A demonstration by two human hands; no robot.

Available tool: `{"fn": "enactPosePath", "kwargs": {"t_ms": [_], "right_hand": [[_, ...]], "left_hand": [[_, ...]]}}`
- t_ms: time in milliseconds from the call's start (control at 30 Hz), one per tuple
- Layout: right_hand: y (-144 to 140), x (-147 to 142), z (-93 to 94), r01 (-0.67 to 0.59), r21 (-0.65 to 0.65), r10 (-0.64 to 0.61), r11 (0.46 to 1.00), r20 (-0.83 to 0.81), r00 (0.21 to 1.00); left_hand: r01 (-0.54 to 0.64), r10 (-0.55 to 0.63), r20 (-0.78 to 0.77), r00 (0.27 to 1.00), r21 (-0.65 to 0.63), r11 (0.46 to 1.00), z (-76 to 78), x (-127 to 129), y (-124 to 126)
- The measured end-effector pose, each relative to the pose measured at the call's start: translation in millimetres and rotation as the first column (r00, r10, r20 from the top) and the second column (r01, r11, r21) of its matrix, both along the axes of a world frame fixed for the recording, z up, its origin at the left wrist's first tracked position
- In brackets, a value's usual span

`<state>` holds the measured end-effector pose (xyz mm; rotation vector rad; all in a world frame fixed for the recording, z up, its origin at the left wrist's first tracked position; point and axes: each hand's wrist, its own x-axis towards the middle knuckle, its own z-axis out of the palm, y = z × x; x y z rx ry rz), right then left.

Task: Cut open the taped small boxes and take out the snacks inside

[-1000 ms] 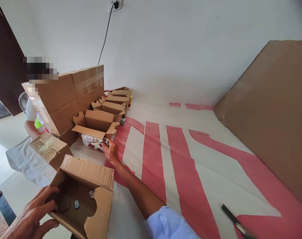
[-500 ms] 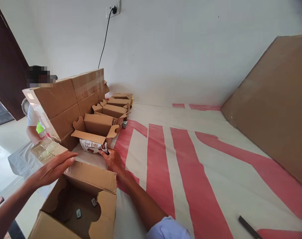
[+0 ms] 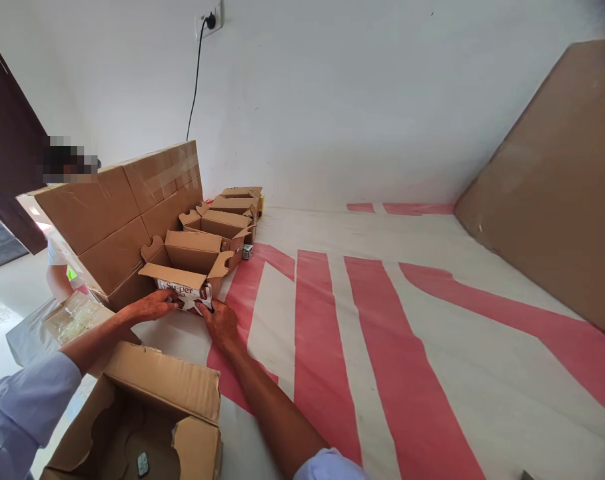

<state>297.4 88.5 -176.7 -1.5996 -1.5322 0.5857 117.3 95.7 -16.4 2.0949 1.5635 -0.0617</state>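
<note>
An open cardboard box [image 3: 192, 250] with its flaps up stands at the near end of a row. Its near face [image 3: 182, 291] is white, with "Super Meal" lettering partly covered by fingers. My left hand [image 3: 155, 305] is closed at the left part of that face, fingertips on the white surface. At the right lower corner, my right hand [image 3: 222, 325] grips with its thumb on the front. Nearer to me is a larger open cardboard box [image 3: 162, 380], with a small dark packet [image 3: 142, 465] on its floor. Neither hand touches this one.
More open boxes [image 3: 227, 223] continue toward the wall, a small box [image 3: 247, 252] beside them. Taped cartons [image 3: 112, 220] are stacked at left, a person behind them. A red-and-white sheet [image 3: 322, 333] covers the surface. A big cardboard panel [image 3: 557, 187] leans at right.
My left hand has moved from above the larger near box forward to the white lettered face. My right hand stays at its corner. The view has shifted, and the near box sits lower in it.
</note>
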Motion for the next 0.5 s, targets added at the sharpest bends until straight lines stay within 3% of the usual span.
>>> {"fn": "enactPosePath", "kwargs": {"t_ms": [167, 500], "right_hand": [[16.7, 2.8, -2.6, 0.049, -0.012, -0.049, 0.999, -0.014, 0.999], [42.1, 5.5, -20.9, 0.128, -0.007, -0.128, 0.992, -0.043, 0.991]], "left_hand": [[-0.033, 0.032, -0.002, 0.999, -0.042, 0.999, 4.1, 9.0, 18.5], [-0.064, 0.064, -0.009, 0.998, -0.064, 0.996, -12.2, 19.5, 61.4]]}}
